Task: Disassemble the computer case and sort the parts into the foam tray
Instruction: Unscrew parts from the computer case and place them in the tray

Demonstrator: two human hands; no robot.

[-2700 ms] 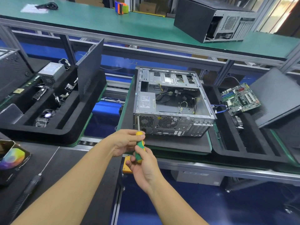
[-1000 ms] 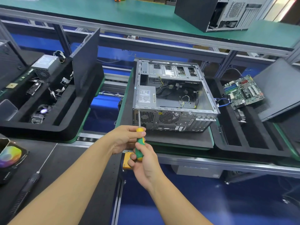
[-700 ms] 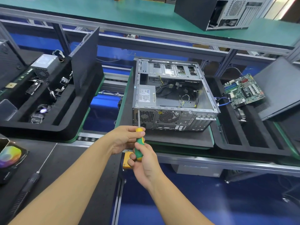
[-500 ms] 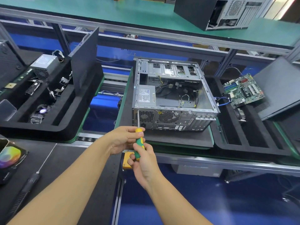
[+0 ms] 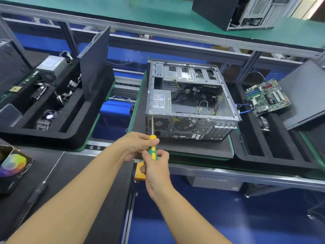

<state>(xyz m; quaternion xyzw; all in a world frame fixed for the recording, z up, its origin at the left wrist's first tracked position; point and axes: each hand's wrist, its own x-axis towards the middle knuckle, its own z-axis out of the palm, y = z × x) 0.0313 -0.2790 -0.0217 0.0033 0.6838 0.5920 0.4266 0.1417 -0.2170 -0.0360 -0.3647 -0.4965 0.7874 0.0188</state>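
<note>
An open grey computer case [image 5: 191, 106] lies on its side on a black pad, rear panel facing me, with a power supply [image 5: 161, 101] and loose cables inside. A yellow-green screwdriver [image 5: 152, 145] points up at the rear panel's upper left corner, its tip touching a spot there. My left hand [image 5: 135, 145] pinches the top of the handle. My right hand [image 5: 155, 166] grips the lower handle from below. To the right, a black foam tray [image 5: 274, 155] holds a green motherboard [image 5: 267, 96] and a leaning black side panel [image 5: 306, 95].
A second foam tray [image 5: 73, 124] on the left holds a power supply [image 5: 51, 67], a fan, brackets and an upright panel [image 5: 95, 62]. A long black screwdriver [image 5: 35, 192] and a colour-wheel box [image 5: 12, 166] lie at my near left. Another case [image 5: 242, 11] sits on the far green shelf.
The view has shifted down and slightly closer to the case. Both hands stay on the screwdriver at the same corner, with small shifts of the fingers on the handle.
</note>
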